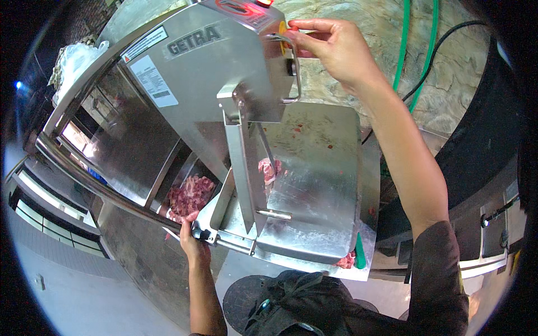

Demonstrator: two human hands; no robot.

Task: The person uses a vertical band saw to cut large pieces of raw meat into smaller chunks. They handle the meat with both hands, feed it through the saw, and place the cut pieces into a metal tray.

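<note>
A stainless steel meat saw (202, 50) fills the centre, with a lit red light on top. My right hand (322, 42) pinches a red knob (293, 29) on a yellow plate at the machine's upper right. My left hand (191, 241) is closed at the lower left, beside the metal rail and black latch; what its fingertips grip is unclear. Just above it lies a heap of pink cut meat (189, 196). A small meat piece (269, 168) rests on the steel table (311, 207) by the upright guide. More meat (346, 260) shows at the table's front edge.
A curved steel handrail (98, 179) runs along the left. A green tool (360, 252) lies at the table's right edge. Green hoses (404, 39) and a black cable hang by a stone wall at the back right. A white plastic bag (78, 61) sits at upper left.
</note>
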